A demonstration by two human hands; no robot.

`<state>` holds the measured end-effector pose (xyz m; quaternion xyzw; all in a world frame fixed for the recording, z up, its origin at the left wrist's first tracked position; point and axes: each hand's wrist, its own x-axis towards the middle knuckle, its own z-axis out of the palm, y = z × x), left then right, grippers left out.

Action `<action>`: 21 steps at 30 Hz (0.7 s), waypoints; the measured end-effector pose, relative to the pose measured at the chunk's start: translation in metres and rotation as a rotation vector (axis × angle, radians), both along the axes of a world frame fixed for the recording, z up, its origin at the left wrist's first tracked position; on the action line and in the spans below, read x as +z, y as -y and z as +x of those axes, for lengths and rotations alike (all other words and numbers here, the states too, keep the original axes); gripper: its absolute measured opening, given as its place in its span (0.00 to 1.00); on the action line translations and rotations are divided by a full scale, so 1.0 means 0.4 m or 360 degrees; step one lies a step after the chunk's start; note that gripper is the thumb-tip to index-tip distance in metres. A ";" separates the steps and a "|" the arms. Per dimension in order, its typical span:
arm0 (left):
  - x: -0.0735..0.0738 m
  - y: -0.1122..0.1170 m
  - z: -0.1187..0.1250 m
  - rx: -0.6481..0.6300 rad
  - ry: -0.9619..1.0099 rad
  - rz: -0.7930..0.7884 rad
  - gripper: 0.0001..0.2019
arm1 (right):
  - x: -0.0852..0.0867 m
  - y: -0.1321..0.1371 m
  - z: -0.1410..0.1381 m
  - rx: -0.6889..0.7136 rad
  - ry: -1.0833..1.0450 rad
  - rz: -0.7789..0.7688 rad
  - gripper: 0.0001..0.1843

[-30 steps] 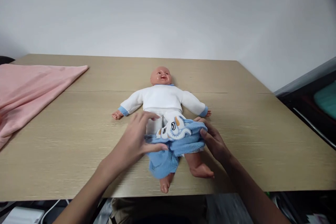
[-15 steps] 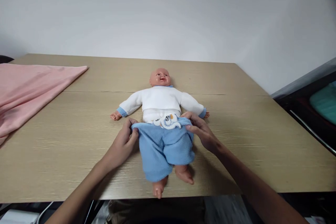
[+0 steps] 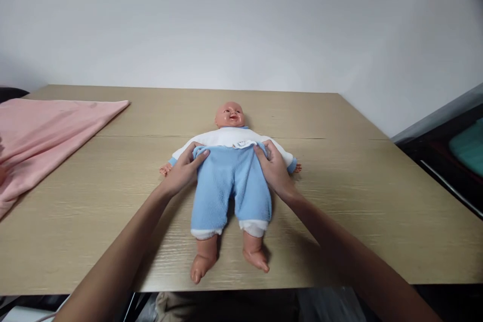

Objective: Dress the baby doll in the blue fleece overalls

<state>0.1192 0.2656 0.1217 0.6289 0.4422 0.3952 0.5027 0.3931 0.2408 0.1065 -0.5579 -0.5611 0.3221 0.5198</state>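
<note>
A baby doll (image 3: 230, 114) lies on its back on the table, head toward the wall and feet toward me. It wears a white top (image 3: 222, 136) with blue cuffs. Blue pants (image 3: 216, 186) with white leg hems cover its legs and reach up over the belly; both bare feet stick out. My left hand (image 3: 184, 167) pinches the waistband at the left side, thumb on top. At the waistband's right side, my right hand (image 3: 274, 167) grips the cloth in the same way. Part of a white embroidered patch (image 3: 245, 144) shows at the waistband, mostly folded out of sight.
A pink cloth (image 3: 56, 136) lies spread on the left of the wooden table (image 3: 358, 201). A white wall rises behind. Beyond the right edge stands a dark object with a teal part (image 3: 468, 146). A white object (image 3: 26, 313) sits below the front left edge.
Both hands have pulled the pants' waistband up from the hips over the doll's belly. The legs have straightened and spread, and the white hems now show.
</note>
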 end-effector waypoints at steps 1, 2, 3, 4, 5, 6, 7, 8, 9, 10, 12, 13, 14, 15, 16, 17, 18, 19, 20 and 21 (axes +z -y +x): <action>-0.005 -0.018 0.007 -0.0031 0.0051 -0.0073 0.22 | -0.008 -0.017 0.000 0.0010 -0.0024 -0.0016 0.18; -0.010 -0.033 0.011 -0.0075 0.0075 -0.0132 0.24 | -0.015 -0.030 0.005 0.0044 -0.0032 -0.0029 0.18; -0.015 -0.043 0.011 -0.0124 0.0056 -0.0169 0.25 | -0.021 -0.036 0.013 0.0081 -0.0025 -0.0039 0.19; -0.019 -0.049 0.006 -0.0180 0.0002 -0.0186 0.25 | -0.025 -0.035 0.024 0.0118 -0.0011 -0.0060 0.19; -0.023 -0.049 -0.003 -0.0234 -0.0067 -0.0181 0.24 | -0.028 -0.027 0.038 0.0156 0.0010 -0.0089 0.20; -0.026 -0.045 -0.015 -0.0283 -0.0138 -0.0159 0.23 | -0.030 -0.013 0.053 0.0197 0.0035 -0.0127 0.20; -0.028 -0.038 -0.029 -0.0316 -0.0194 -0.0132 0.20 | -0.032 0.006 0.069 0.0239 0.0062 -0.0169 0.20; -0.028 -0.028 -0.045 -0.0345 -0.0229 -0.0112 0.17 | -0.033 0.028 0.083 0.0277 0.0092 -0.0207 0.20; -0.028 -0.017 -0.060 -0.0376 -0.0247 -0.0099 0.14 | -0.034 0.052 0.096 0.0310 0.0135 -0.0228 0.20; -0.028 -0.006 -0.074 -0.0411 -0.0256 -0.0093 0.12 | -0.037 0.075 0.106 0.0337 0.0188 -0.0235 0.20; -0.032 0.014 -0.092 -0.0467 -0.0241 -0.0122 0.08 | -0.047 0.113 0.114 0.0366 0.0253 -0.0263 0.21; -0.038 0.021 -0.095 -0.0467 -0.0206 -0.0161 0.08 | -0.055 0.125 0.111 0.0356 0.0199 -0.0316 0.21; -0.047 0.028 -0.093 -0.0434 -0.0143 -0.0212 0.09 | -0.064 0.133 0.105 0.0317 0.0064 -0.0391 0.22; -0.058 0.033 -0.087 -0.0365 -0.0044 -0.0278 0.10 | -0.073 0.137 0.095 0.0259 -0.0149 -0.0477 0.23; -0.070 0.037 -0.076 -0.0272 0.0092 -0.0362 0.10 | -0.082 0.137 0.084 0.0191 -0.0411 -0.0562 0.26; -0.081 0.041 -0.062 -0.0163 0.0260 -0.0458 0.11 | -0.090 0.134 0.071 0.0135 -0.0672 -0.0635 0.29; -0.091 0.045 -0.045 -0.0058 0.0440 -0.0556 0.11 | -0.096 0.129 0.060 0.0108 -0.0893 -0.0700 0.32; -0.098 0.049 -0.027 0.0029 0.0612 -0.0647 0.12 | -0.100 0.124 0.050 0.0111 -0.1053 -0.0759 0.34; -0.101 0.052 -0.010 0.0091 0.0761 -0.0727 0.14 | -0.102 0.118 0.044 0.0126 -0.1142 -0.0797 0.36; -0.100 0.055 0.006 0.0128 0.0874 -0.0796 0.16 | -0.104 0.113 0.042 0.0157 -0.1150 -0.0791 0.36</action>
